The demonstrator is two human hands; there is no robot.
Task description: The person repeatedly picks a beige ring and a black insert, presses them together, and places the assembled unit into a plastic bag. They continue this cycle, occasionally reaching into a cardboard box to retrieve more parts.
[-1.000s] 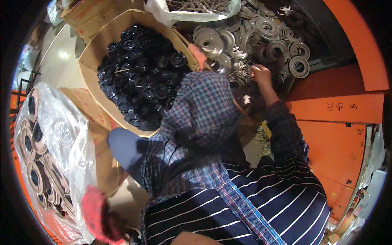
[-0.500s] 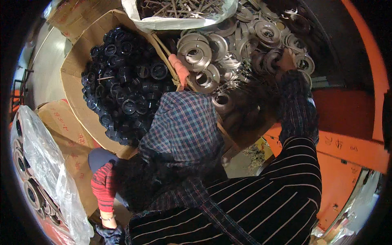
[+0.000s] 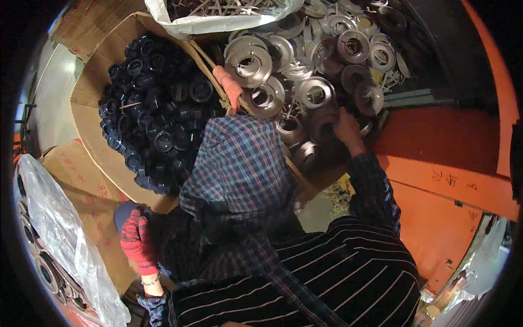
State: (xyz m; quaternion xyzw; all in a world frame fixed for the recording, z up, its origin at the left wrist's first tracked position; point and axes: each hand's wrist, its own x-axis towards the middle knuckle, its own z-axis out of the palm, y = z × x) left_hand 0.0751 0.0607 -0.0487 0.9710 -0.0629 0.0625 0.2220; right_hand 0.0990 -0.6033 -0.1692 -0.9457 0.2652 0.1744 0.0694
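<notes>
My right hand [image 3: 348, 131], bare below a dark plaid sleeve, is at the near side of a heap of metal rings. Its fingers are closed on a dark flanged ring [image 3: 322, 122], whose lower part is in shadow. Just beyond it lies a shiny ring [image 3: 316, 92], and a brownish ring [image 3: 369, 98] leans to its right. My left hand [image 3: 139, 242], in a red and dark striped glove, rests by my dark blue knee at the lower left. Its fingers are loosely extended, and nothing shows in them.
A cardboard box [image 3: 87, 101] of black plastic ring-shaped parts [image 3: 158, 109] stands left of the heap. Pink cloth [image 3: 227, 87] wraps part of its edge. Behind is a white sack [image 3: 212, 24] of thin sticks. Orange panels [image 3: 436, 191] bound the right; plastic sheeting [image 3: 65, 218] lies left.
My right hand has come nearer and to the left, and rings around it have shifted. My left hand has lifted slightly, showing more of the glove. The whole view has moved a little.
</notes>
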